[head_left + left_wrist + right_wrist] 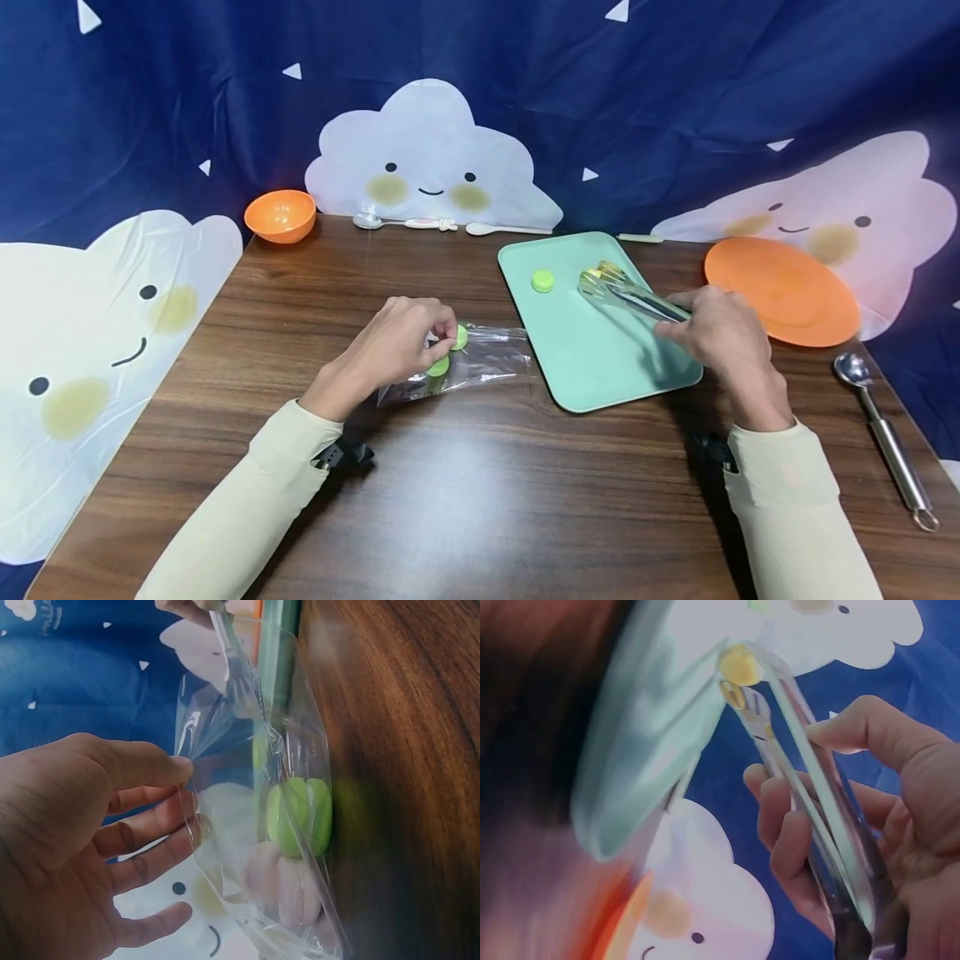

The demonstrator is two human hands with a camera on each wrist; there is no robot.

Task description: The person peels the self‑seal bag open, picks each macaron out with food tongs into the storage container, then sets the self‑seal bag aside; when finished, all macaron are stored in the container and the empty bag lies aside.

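Gripping shiny metal tongs (630,296) that clasp a small yellow round sweet (606,272), the right hand (716,329) hovers over the mint-green rectangular tray (592,367). At its nine o'clock, the left hand (397,342) pinches the clear plastic bag (480,362) holding green round sweets (438,365) on the brown wooden worktop (480,483).

- We see a clear plastic bag (472,362) lying flat on the counter at the centre of the head view, its mouth held up by our left hand (401,342).
- Inside it sit green macarons (300,816) and a pale pink one (289,889), stacked close together.
- Metal tongs (630,296), gripped in our right hand (720,329), pinch a yellow macaron (740,666) over the mint-green tray (592,358), centre right.
- Another green macaron (542,281) rests on the tray's upper left.
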